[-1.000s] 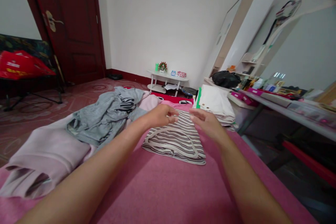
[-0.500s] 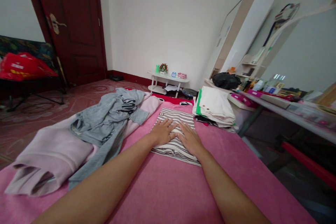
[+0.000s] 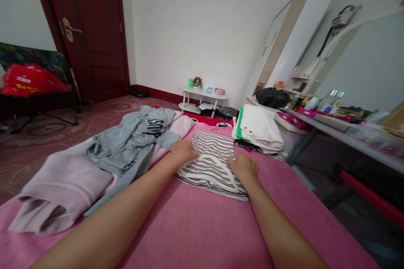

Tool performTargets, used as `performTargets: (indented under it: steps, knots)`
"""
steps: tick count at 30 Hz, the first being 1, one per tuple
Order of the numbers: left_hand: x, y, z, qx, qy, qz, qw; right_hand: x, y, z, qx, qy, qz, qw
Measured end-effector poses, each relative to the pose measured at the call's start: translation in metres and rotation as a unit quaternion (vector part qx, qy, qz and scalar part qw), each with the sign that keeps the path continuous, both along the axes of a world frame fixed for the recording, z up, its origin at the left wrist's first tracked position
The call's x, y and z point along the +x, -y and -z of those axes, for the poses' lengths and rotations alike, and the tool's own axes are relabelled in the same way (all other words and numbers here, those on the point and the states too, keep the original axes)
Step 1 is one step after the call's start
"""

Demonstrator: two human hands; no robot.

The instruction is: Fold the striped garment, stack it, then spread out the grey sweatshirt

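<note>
A white garment with dark stripes (image 3: pixel 210 167), folded into a rough rectangle, lies flat on the pink bed cover (image 3: pixel 195 227). At its left edge is my left hand (image 3: pixel 184 152), fingers curled over the cloth and thumb pointing inward. My right hand (image 3: pixel 245 167) pinches the opposite edge in the same way. Most fingertips of both hands are hidden. Left of the hands, a crumpled grey sweatshirt (image 3: pixel 126 136) with black lettering rests on a pale pink garment (image 3: pixel 63 176). To the right stands a stack of folded white clothes (image 3: pixel 260 124).
Along the right side runs a dressing table (image 3: pixel 331 122) crowded with bottles and boxes, near a black bag (image 3: pixel 272 97). A low white table (image 3: pixel 202 92) is against the far wall. A red plastic bag (image 3: pixel 31 80) sits on a chair at left, beside a dark red door (image 3: pixel 91 29).
My hands have gone from lying flat on the middle of the striped garment to its two side edges, fingers now closed there. Its lower part is spread slightly wider.
</note>
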State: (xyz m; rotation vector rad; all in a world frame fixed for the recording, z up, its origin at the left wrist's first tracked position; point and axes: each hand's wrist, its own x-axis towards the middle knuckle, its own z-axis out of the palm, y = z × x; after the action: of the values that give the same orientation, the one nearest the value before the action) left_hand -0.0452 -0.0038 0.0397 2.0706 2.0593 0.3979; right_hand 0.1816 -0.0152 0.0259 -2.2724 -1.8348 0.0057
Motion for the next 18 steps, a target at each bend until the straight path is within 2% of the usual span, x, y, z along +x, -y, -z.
performTargets:
  steps: [2,3,4,6,7,8,11,12,13,16,18]
  knots:
    - [0.009,0.003,-0.005,0.022,0.086,0.097,0.991,-0.006,0.001,-0.003,0.032,-0.026,-0.015,0.999]
    - [0.014,0.006,-0.008,0.022,0.149,0.169,0.974,-0.009,0.002,-0.005,0.055,-0.051,-0.032,0.997]
    - [0.02,0.009,-0.01,0.008,0.219,0.251,0.943,-0.012,0.002,-0.007,0.075,-0.083,-0.055,0.992]
    - [0.032,0.018,-0.012,-0.056,0.346,0.381,0.856,-0.017,0.001,-0.008,0.092,-0.156,-0.108,0.978]
    - [0.037,0.021,-0.01,-0.087,0.386,0.414,0.82,-0.018,0.0,-0.008,0.086,-0.189,-0.129,0.97]
    - [0.041,0.024,-0.007,-0.111,0.416,0.422,0.798,-0.018,-0.002,-0.006,0.076,-0.215,-0.14,0.963]
    - [0.046,0.021,0.009,-0.127,0.513,0.365,0.766,-0.015,-0.01,0.005,0.054,-0.255,-0.143,0.955]
    - [0.046,0.017,0.016,-0.112,0.545,0.331,0.762,-0.013,-0.013,0.01,0.053,-0.26,-0.146,0.953]
    - [0.045,0.012,0.022,-0.083,0.559,0.286,0.774,-0.012,-0.016,0.014,0.053,-0.266,-0.151,0.951]
    - [0.04,0.0,0.037,0.041,0.472,0.149,0.868,-0.01,-0.019,0.02,0.058,-0.29,-0.175,0.939]
    - [0.038,-0.004,0.042,0.092,0.378,0.117,0.914,-0.013,-0.016,0.015,0.069,-0.319,-0.178,0.928]
